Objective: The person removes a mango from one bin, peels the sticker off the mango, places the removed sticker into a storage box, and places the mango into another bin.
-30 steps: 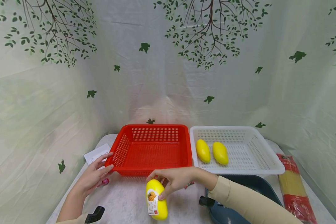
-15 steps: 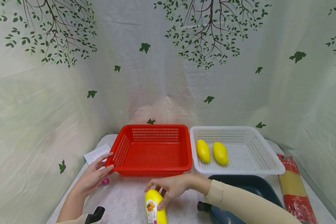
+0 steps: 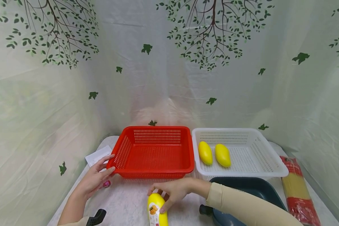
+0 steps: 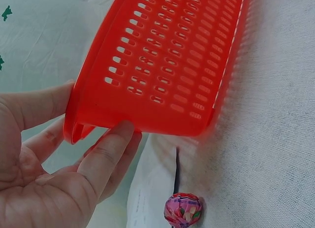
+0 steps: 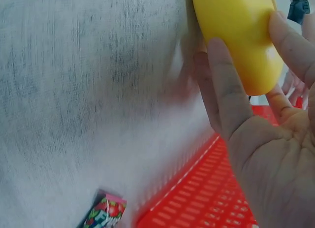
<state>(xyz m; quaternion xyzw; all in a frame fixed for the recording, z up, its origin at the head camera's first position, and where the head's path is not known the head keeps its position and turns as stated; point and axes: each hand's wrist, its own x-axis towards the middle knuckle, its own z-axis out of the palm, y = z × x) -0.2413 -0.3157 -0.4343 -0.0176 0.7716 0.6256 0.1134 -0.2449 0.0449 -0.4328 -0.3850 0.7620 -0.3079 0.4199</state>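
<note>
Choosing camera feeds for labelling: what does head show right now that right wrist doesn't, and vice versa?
Head only: white basket with two mangoes in it, dark pan, red-and-tan pack, paper, lollipop, plus the sticker on the held mango.

Right wrist only: small bright wrapper lying on the table.

Both: red basket (just part of it in right wrist), right hand gripping the mango, and the tabletop.
</note>
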